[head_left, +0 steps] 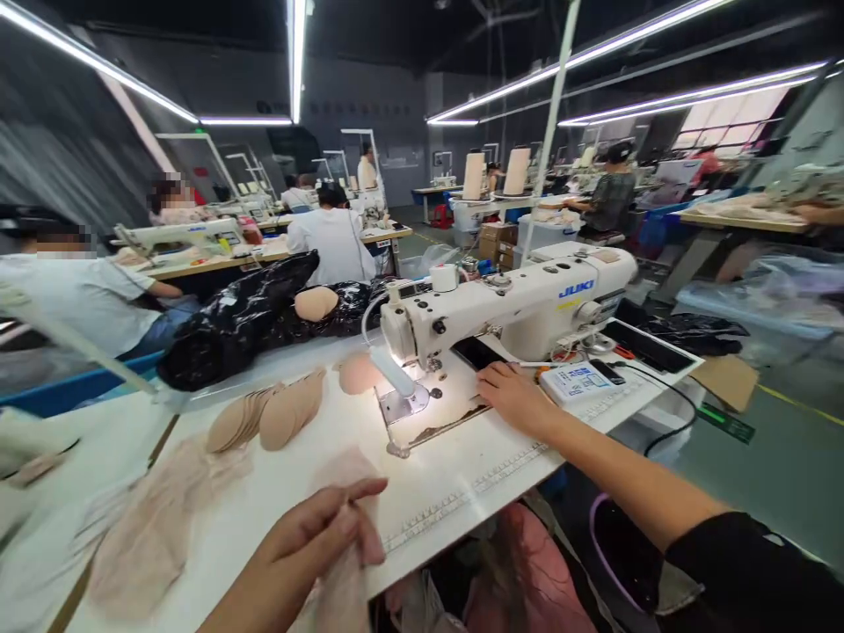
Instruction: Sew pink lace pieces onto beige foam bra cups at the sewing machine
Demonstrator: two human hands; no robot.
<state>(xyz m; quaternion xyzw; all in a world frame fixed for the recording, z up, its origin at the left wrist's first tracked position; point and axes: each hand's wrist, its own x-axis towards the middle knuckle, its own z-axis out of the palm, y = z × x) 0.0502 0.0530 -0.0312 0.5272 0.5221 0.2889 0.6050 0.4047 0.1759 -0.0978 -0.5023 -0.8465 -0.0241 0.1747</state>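
Note:
My left hand point(323, 532) is closed on a thin, pale pink piece of fabric point(343, 598), pinched between thumb and fingers; it hangs over the table's front edge. My right hand point(518, 400) lies on the bed of a white sewing machine point(501, 308), fingers stretched out, at the near end of a dark phone point(476, 353). Whether the fingertips touch the phone is hard to make out. Left of the needle area lie stacked beige oval pads point(290, 413) and a single pad point(357, 374). More sheer pink fabric point(149, 527) is spread at the left.
A small white box point(573, 381) with cables sits right of my hand. Behind the table, a black plastic bag point(243, 316) carries beige pads point(316, 303). Pink and dark cloth point(527, 571) hangs below the front edge. Co-workers sit at other machines.

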